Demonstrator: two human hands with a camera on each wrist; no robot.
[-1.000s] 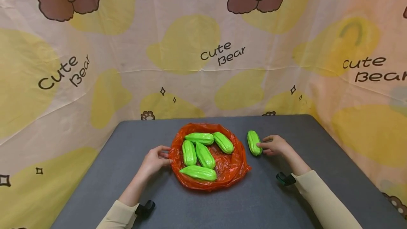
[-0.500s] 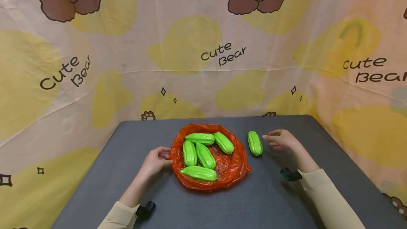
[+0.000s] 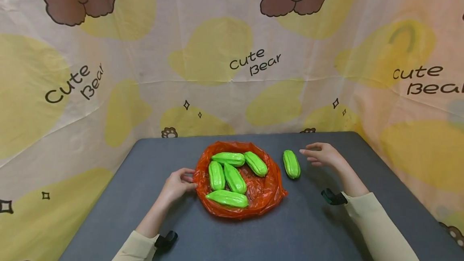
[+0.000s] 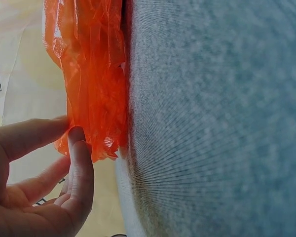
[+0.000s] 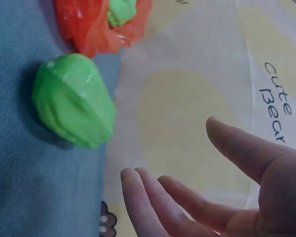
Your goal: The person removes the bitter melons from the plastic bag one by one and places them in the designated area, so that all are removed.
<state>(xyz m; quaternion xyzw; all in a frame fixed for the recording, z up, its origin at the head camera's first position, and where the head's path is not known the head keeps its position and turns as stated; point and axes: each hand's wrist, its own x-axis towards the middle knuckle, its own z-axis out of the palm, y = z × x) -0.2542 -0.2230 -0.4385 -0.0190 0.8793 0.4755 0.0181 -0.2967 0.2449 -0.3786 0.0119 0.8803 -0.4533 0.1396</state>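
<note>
A red plastic bag (image 3: pixel 261 194), its rim rolled down like a bowl, sits on the table with several bright green ridged gourds (image 3: pixel 235 178) lying in it. My left hand (image 3: pixel 175 186) pinches the bag's left edge between thumb and fingers; the left wrist view shows the fingertips against the thin crinkled plastic (image 4: pixel 96 89). One more green gourd (image 3: pixel 291 165) lies on the table just right of the bag. Beside it hovers my right hand (image 3: pixel 322 155), fingers spread and holding nothing, with a gap to that gourd (image 5: pixel 74 101) in the right wrist view.
The dark grey table (image 3: pixel 232 239) has rounded far corners. A printed cloth backdrop (image 3: pixel 217 104) with bears and lettering hangs behind and along both sides. Each wrist wears a black strap device (image 3: pixel 333 197).
My right hand has let go of the loose gourd and drawn away from it to the right, rising slightly. The left hand stays at the bag's edge.
</note>
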